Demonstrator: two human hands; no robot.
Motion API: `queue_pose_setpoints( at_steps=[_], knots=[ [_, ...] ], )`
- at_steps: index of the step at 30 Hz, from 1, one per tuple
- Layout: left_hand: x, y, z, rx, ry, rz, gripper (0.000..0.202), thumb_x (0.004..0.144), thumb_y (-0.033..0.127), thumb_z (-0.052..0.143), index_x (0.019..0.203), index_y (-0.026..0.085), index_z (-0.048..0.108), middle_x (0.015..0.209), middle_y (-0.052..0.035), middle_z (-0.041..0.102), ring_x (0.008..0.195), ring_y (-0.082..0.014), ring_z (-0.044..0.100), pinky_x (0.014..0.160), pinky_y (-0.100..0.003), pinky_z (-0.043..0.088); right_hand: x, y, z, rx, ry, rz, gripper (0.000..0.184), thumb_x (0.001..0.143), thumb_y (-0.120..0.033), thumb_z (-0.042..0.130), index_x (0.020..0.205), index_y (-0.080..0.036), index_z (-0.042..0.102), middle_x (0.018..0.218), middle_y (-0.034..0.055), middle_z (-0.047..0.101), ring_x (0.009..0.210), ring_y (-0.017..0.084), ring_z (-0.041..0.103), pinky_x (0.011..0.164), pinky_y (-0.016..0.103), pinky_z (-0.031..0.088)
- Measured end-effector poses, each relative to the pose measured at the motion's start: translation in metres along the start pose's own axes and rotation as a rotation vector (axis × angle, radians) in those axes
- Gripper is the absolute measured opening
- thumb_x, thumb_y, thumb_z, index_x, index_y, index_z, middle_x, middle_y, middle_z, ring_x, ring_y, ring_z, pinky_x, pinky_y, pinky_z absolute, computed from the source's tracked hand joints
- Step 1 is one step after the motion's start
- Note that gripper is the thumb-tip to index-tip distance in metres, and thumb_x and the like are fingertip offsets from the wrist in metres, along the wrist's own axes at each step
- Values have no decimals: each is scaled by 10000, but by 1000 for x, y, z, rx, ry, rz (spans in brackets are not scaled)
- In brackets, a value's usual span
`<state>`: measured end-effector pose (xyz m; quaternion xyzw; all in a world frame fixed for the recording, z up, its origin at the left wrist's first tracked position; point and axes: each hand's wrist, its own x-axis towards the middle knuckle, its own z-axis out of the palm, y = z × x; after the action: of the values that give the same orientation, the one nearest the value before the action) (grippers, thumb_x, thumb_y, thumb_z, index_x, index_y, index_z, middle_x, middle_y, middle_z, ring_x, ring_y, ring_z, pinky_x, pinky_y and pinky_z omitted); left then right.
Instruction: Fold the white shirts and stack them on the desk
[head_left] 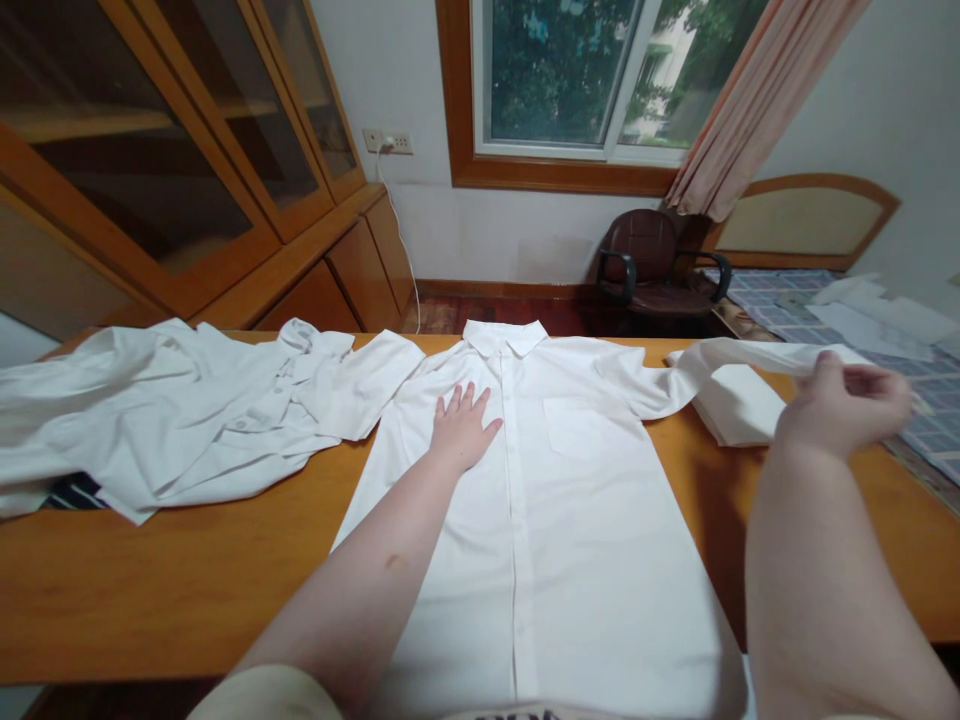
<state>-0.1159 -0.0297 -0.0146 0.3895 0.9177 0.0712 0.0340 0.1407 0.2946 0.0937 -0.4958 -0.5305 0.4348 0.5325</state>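
White shirt (570, 520) lies button-side up at centre frame, collar toward the window, hem at the bottom edge. Your left hand (461, 428) lies flat on its chest, fingers spread, just left of the placket. Your right hand (840, 400), at right of frame, pinches the end of the sleeve (750, 352), stretched out above the table (150, 580).

Judgement: thin cotton, light and limp. It creases readily and likely slides on the polished wood. Best gripped at cuff, seam or shoulder, with a palm anchoring the body.

A folded white stack (739, 410) sits below the sleeve. Crumpled shirts (172, 410) are heaped at left.
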Motion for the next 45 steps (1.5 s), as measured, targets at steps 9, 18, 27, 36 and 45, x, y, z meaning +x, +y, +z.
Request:
queue_pose_setpoints(
  at_steps=[9,18,27,36,45],
  knots=[
    [0,-1,-2,-10,0,9,651,894,569,313,1465,257,293,1547,-84,224,1427,-292,149,1123,-534,136,-102,11,67,21,-229,-679,140,720,-264,601,695,-232,467,707,-12,503,695,155,545,752,343,488],
    [-2,-4,-4,-74,14,18,615,879,516,419,1425,240,370,1528,-94,279,1420,-290,179,1132,-531,137,-154,73,95,-430,-1132,-881,165,775,-116,478,762,-241,585,757,9,631,774,196,601,998,461,369],
    [-9,-1,-21,-573,183,236,741,860,367,513,1488,210,153,1514,-109,290,1319,-183,398,1092,-331,330,-164,62,88,-423,-1256,-786,865,774,-327,634,1496,-220,170,1312,152,543,1105,292,569,916,469,438],
    [-10,7,-24,-456,74,388,502,834,332,568,1322,234,504,1419,-65,452,1297,-204,421,1098,-351,322,-159,56,89,-454,-1412,-961,388,822,-246,577,1209,-269,602,1188,55,649,1113,242,544,1021,483,324],
    [9,-12,-9,-926,322,-190,451,729,329,656,1158,197,613,895,-37,669,808,-183,627,784,-315,488,-81,68,73,-897,-460,-715,607,676,-283,677,1257,-173,540,1360,156,492,1226,345,438,1037,533,277]
  ],
)
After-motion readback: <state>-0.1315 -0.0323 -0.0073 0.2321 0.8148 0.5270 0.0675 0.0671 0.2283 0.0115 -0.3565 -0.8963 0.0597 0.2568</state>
